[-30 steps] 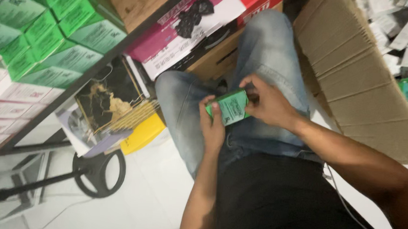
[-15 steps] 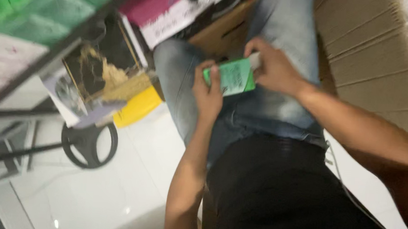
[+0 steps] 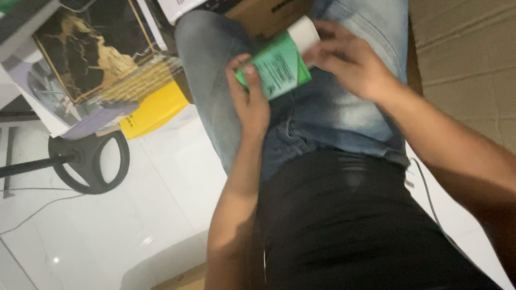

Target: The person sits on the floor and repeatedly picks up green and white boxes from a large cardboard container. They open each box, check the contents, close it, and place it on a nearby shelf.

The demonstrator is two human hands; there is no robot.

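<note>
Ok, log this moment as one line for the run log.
left hand: grips green box lower end | right hand: on box's white top end | box over lap, tilted | cardboard carton at right

A smooth green carton [image 3: 277, 68] over faded denim jeans [image 3: 325, 113], matt brown cardboard [image 3: 478, 63], glossy white floor tiles [image 3: 115, 238].

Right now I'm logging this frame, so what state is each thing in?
green box: held over the lap, tilted, a white item sticking out of its upper end
left hand: gripping the box's lower end
right hand: fingers on the white item
cardboard carton: flap open
round black stand base: flat on the floor
</note>
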